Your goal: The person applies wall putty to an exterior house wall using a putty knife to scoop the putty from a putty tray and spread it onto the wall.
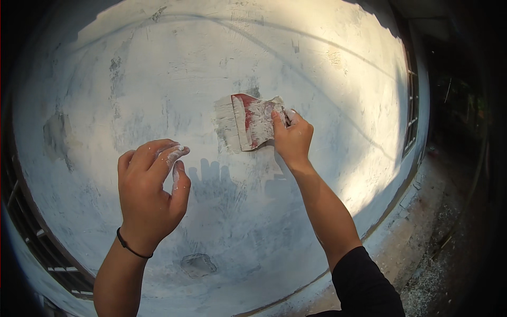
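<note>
Gripped in my right hand (293,136) is a wide red putty knife (256,124), its face smeared with off-white putty. The blade's left edge lies against the whitewashed wall (195,79), on a fresh grey-white putty patch (226,127). My thumb presses on the tool's face; the other fingers are mostly hidden behind it. To the left, my left hand (153,182) is raised in front of the wall with nothing in it. Its fingers are loosely bent, thumb apart from them, and the fingertips carry white putty. A thin dark band circles that wrist.
Barred windows stand at the far right (411,95) and lower left (39,243). Bare grey patches mark the wall at left (57,136) and low in the middle (198,265). Rough, debris-strewn ground (428,248) runs along the wall's base at right. Sunlight and shadows cross the wall.
</note>
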`<move>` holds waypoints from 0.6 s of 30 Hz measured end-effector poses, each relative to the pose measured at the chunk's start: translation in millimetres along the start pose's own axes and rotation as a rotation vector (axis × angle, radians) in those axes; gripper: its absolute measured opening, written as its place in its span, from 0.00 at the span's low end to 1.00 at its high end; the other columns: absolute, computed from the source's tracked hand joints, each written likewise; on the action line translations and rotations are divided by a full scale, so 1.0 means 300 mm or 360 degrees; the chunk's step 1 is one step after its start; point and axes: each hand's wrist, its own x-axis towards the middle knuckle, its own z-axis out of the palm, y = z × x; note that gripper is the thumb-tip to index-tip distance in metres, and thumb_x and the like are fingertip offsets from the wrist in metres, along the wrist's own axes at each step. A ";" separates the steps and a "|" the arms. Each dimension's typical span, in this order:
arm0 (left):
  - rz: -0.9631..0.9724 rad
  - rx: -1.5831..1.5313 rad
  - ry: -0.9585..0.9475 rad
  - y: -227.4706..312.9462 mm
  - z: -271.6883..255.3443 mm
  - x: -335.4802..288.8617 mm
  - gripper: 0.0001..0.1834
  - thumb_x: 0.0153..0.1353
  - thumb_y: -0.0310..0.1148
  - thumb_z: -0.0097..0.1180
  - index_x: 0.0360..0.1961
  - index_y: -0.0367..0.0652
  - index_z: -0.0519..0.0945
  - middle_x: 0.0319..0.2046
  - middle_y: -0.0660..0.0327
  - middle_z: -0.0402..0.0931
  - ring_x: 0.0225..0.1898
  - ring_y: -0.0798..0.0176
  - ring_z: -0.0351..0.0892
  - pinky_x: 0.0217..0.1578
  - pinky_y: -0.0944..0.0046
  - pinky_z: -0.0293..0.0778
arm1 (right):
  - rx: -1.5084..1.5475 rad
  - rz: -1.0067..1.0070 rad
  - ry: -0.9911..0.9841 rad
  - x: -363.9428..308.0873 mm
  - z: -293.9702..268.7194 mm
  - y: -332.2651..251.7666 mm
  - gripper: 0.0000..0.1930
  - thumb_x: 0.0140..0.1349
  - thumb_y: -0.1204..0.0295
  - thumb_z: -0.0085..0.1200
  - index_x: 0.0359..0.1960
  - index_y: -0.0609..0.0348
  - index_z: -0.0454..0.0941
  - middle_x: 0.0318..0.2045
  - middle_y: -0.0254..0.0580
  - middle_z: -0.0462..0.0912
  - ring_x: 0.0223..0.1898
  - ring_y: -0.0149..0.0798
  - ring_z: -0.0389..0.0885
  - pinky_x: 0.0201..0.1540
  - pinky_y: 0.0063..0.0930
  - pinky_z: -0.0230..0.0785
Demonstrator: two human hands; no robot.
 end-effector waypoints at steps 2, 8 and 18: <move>0.0028 0.0015 0.0028 0.029 0.032 0.016 0.11 0.50 0.23 0.54 0.36 0.41 0.81 0.39 0.58 0.79 0.41 0.59 0.76 0.47 0.60 0.63 | 0.0010 -0.0036 0.0064 0.017 -0.029 0.059 0.11 0.59 0.71 0.57 0.23 0.65 0.74 0.10 0.44 0.70 0.12 0.36 0.62 0.19 0.29 0.58; 0.0039 0.0028 0.0029 0.049 0.086 0.034 0.11 0.48 0.25 0.56 0.35 0.41 0.82 0.37 0.58 0.79 0.39 0.60 0.78 0.45 0.58 0.63 | 0.0216 0.0120 0.0004 0.039 -0.102 0.067 0.13 0.60 0.70 0.58 0.21 0.65 0.74 0.11 0.42 0.69 0.14 0.30 0.60 0.19 0.26 0.57; 0.0103 0.0001 0.0029 -0.023 -0.004 -0.030 0.12 0.47 0.24 0.56 0.36 0.41 0.81 0.37 0.58 0.79 0.39 0.60 0.78 0.45 0.58 0.63 | -0.0235 -0.0707 -0.0013 -0.106 0.094 -0.155 0.07 0.52 0.80 0.56 0.33 0.68 0.76 0.20 0.44 0.76 0.21 0.43 0.76 0.22 0.31 0.68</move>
